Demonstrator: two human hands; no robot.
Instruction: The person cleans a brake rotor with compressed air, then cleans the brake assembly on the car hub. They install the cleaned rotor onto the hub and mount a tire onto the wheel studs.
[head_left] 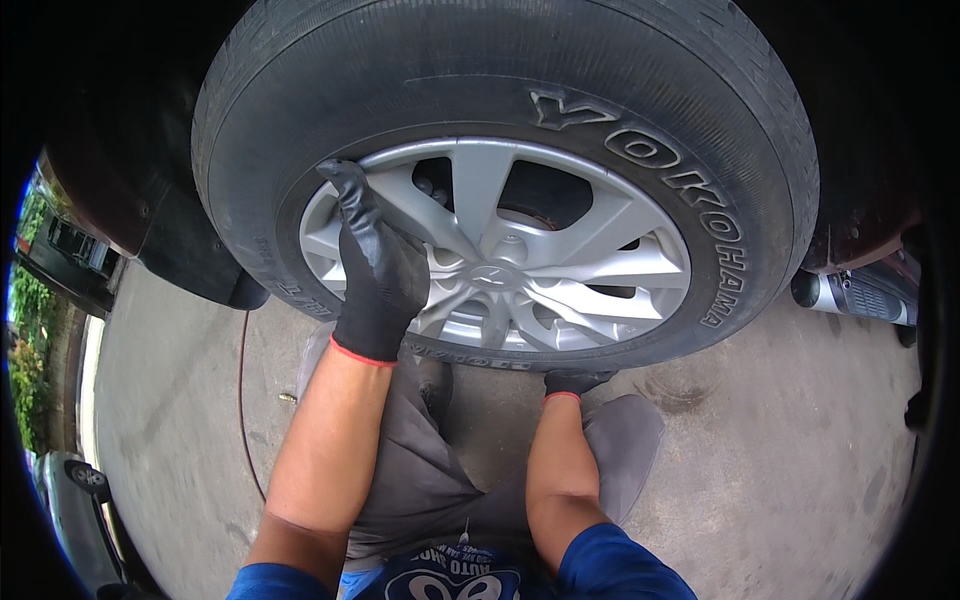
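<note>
A large car wheel stands upright in front of me, its black tire (330, 110) around a silver alloy rim (490, 185) with several spokes. My left hand (380, 275), in a black glove with a red cuff edge, lies against the left side of the rim. Its fingers stretch up toward the rim's upper left edge, where rim and tire meet. At the tire's bottom, my right hand (578, 382), gloved the same way, cups the tread from below. The tire hides part of its fingers. Through the spoke gaps, dark parts behind the wheel show faintly.
Dark red vehicle bodywork (100, 190) flanks the wheel, with a step bar (860, 297) on the right. A thin brown hose (243, 400) runs over the concrete floor (180, 400) at left. My knees are bent below the wheel. Another car (80, 520) stands far left.
</note>
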